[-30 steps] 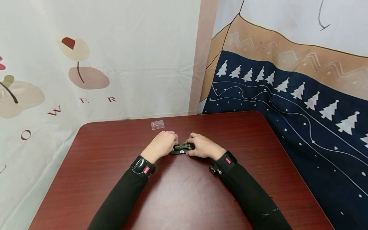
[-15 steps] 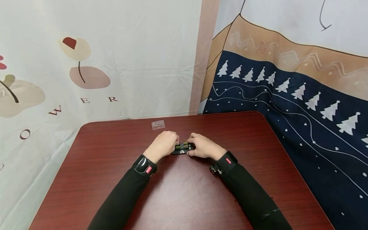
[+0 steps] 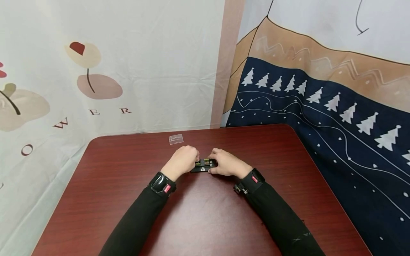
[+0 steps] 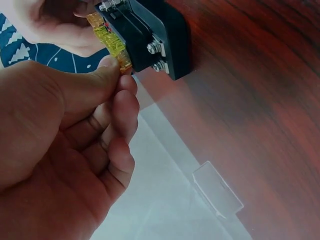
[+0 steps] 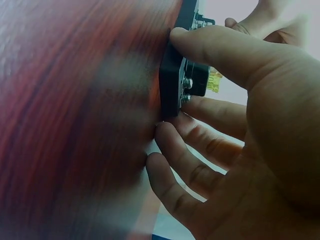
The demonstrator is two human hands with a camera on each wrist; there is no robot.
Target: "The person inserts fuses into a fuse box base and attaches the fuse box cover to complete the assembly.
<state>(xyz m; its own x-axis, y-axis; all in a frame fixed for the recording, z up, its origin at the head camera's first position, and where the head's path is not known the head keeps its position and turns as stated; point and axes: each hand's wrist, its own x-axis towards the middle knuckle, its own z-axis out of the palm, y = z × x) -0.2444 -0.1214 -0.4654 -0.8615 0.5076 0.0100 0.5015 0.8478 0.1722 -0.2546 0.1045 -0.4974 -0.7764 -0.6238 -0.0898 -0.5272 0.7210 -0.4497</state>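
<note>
A black fuse block (image 3: 200,170) with metal screws lies flat on the table between both hands. Translucent yellow blade fuses (image 4: 111,42) stand in a row along its top. My left hand (image 3: 181,161) bends over the block's left end; in the left wrist view its thumb and index finger pinch the fuse (image 4: 125,62) at the end of the row. My right hand (image 3: 229,163) holds the block's right end, the thumb on its near edge and the fingers at its far side, as the right wrist view shows. The pinched fuse's lower part is hidden.
A clear plastic cover (image 3: 175,139) lies near the back edge of the reddish-brown table (image 3: 205,213), behind the left hand. Printed cloth (image 3: 160,71) hangs behind the table and along its right side.
The left hand has shifted slightly right along the block, its wrist turning a little. Right hand, block and clear cover look unmoved.
</note>
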